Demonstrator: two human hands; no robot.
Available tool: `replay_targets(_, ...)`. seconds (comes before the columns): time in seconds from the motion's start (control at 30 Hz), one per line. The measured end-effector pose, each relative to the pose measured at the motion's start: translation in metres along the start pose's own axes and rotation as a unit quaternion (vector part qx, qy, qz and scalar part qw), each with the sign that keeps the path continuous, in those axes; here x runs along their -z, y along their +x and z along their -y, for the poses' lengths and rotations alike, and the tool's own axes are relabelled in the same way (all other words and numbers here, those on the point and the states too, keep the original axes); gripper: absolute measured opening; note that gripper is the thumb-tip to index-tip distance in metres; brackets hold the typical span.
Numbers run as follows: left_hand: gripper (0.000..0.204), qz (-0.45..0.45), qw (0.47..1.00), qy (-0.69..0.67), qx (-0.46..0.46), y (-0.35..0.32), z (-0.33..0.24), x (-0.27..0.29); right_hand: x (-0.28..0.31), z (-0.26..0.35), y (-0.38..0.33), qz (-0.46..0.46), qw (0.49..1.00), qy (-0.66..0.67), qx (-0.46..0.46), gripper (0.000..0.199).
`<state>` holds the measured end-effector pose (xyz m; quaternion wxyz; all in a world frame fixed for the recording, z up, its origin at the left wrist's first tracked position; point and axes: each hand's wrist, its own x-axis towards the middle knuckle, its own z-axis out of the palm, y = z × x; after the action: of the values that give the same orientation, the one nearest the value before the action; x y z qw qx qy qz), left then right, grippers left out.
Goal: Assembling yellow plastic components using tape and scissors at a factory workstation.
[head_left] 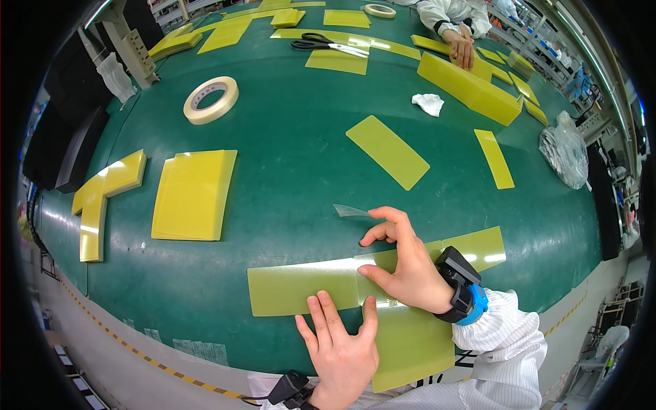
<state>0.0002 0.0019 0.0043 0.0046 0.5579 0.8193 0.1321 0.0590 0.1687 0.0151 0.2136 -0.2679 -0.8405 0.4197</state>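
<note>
I see left hand (342, 352) flat, fingers spread, pressing long yellow-green strip (301, 289) near table's (287, 171) front edge. Right hand (403, 266) pinches clear tape piece (350, 210), thumb on strip joint. Open green surface beyond; yellow sheet stack (193, 195) well left.

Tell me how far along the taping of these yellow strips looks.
Looks done: two long yellow strips lie end to end on the green table, tape seemingly over the joint. In hand: the left hand presses the strips flat; the right hand smooths the joint, pinching a clear tape piece. Left: loose yellow sheets and a tape roll wait untouched.
</note>
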Motion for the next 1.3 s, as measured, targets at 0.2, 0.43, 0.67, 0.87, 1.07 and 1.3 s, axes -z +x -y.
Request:
replay_targets(0.2, 0.039, 0.000, 1.000, 0.002, -0.002, 0.000, 0.000, 0.000, 0.000, -0.001, 0.000, -0.002, 1.000, 0.003, 0.002, 0.072)
replay_targets(0.43, 0.039, -0.002, 1.000, -0.003, 0.003, -0.001, 0.000, -0.001, 0.002, -0.009, 0.002, -0.040, 0.994, 0.092, 0.038, 0.014)
replay_targets(0.67, 0.038, -0.006, 1.000, -0.010, 0.000, 0.001, -0.001, -0.001, -0.002, -0.003, 0.002, 0.038, 0.996, -0.049, 0.066, 0.008)
replay_targets(0.87, 0.038, -0.012, 1.000, -0.004, 0.001, 0.001, 0.000, -0.001, -0.008, -0.004, 0.004, 0.043, 0.993, -0.083, 0.069, 0.008)
replay_targets(1.07, 0.038, -0.015, 1.000, 0.000, -0.002, 0.001, 0.000, -0.002, -0.005, -0.003, 0.004, 0.050, 0.994, -0.080, 0.061, 0.008)
replay_targets(1.3, 0.038, -0.020, 1.000, -0.008, 0.000, 0.001, 0.000, -0.003, -0.005, -0.005, 0.004, 0.039, 0.997, -0.040, 0.044, 0.007)
